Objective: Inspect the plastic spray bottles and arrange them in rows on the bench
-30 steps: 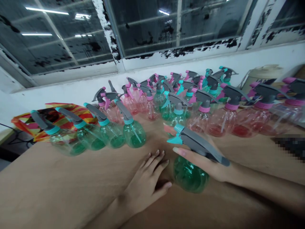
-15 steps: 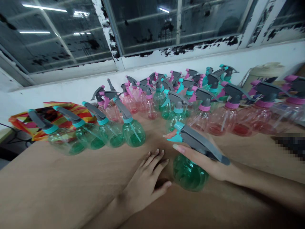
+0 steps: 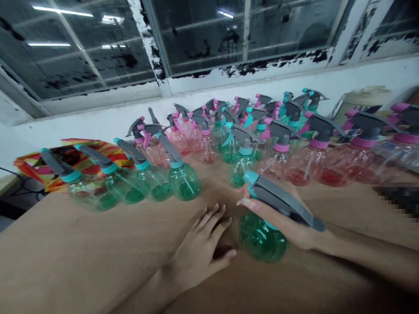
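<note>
My right hand [image 3: 291, 226] is wrapped round the neck and trigger of a green spray bottle [image 3: 262, 242], with fingers at the teal trigger below the grey spray head. The bottle leans slightly, its nozzle facing left and away from me. To its left, my left hand [image 3: 199, 257] lies palm down on the wooden table [image 3: 81, 253], fingers spread and holding nothing. Beyond it stands a row of green spray bottles with teal collars, the nearest being a green spray bottle [image 3: 185, 185].
Several pink spray bottles [image 3: 316, 168] and green ones crowd the back and right of the table. A striped red-and-yellow cloth bag [image 3: 29, 163] lies at the far left. At the back right sits a beige jug [image 3: 363, 98]. A wall with windows [image 3: 203, 39] borders the table.
My right hand has pulled the bottle's trigger in toward its neck, and the spray head has shifted slightly right and down. My left hand has hardly moved.
</note>
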The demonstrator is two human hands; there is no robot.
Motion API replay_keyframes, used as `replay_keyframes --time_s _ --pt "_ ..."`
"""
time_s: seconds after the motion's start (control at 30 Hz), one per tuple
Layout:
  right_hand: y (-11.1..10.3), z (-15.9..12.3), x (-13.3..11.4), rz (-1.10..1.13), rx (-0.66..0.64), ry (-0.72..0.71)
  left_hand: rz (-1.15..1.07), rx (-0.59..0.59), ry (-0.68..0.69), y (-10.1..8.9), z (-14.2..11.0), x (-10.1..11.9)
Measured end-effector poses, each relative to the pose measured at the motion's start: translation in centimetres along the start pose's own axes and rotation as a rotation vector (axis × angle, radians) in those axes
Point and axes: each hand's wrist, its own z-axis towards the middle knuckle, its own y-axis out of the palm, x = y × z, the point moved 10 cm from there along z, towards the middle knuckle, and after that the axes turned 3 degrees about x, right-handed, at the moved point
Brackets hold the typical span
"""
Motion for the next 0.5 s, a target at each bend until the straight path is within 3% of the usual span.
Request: replay_keyframes --time_s 0.23,0.5 --pt "-0.1 0.2 0.5 0.055 0.004 0.066 -0.012 -0.027 -0.021 -0.1 0.2 0.0" --pt "-0.3 -0.1 1.4 -0.076 0.084 0.049 0.019 -0.061 -0.020 0.2 0.0 0.2"
